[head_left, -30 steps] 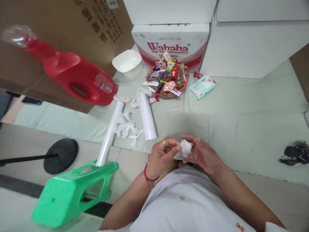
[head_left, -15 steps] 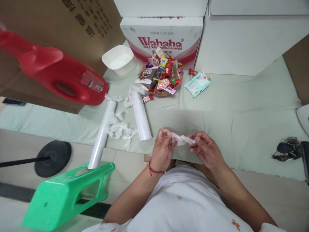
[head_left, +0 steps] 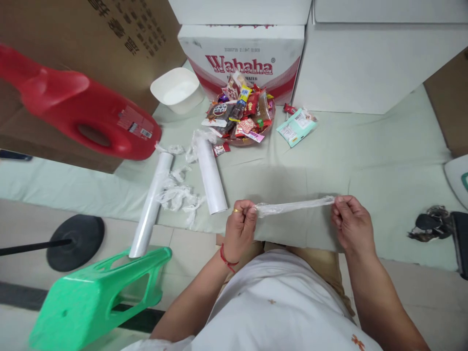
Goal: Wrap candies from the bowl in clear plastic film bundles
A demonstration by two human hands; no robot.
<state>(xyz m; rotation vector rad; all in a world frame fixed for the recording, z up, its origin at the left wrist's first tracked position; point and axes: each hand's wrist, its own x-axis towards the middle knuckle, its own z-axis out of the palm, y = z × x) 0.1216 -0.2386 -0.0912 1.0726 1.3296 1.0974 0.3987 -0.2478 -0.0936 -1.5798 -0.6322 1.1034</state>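
with my left hand (head_left: 240,226) and right hand (head_left: 353,222), i am pinching opposite ends of a clear plastic strip (head_left: 294,206), fingertips closed on it, keeping it taut over the cloth (head_left: 285,180). nearby, a white roll (head_left: 212,181) is lying; farther off, wrapped sweets (head_left: 237,114) are filling a bowl (head_left: 245,142).

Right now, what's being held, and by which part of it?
A clear plastic strip: one end in the left hand, the other in the right hand.

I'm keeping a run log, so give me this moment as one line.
left hand: holds film end | right hand: holds other end | film: stretched between hands | rolls: lying left of film
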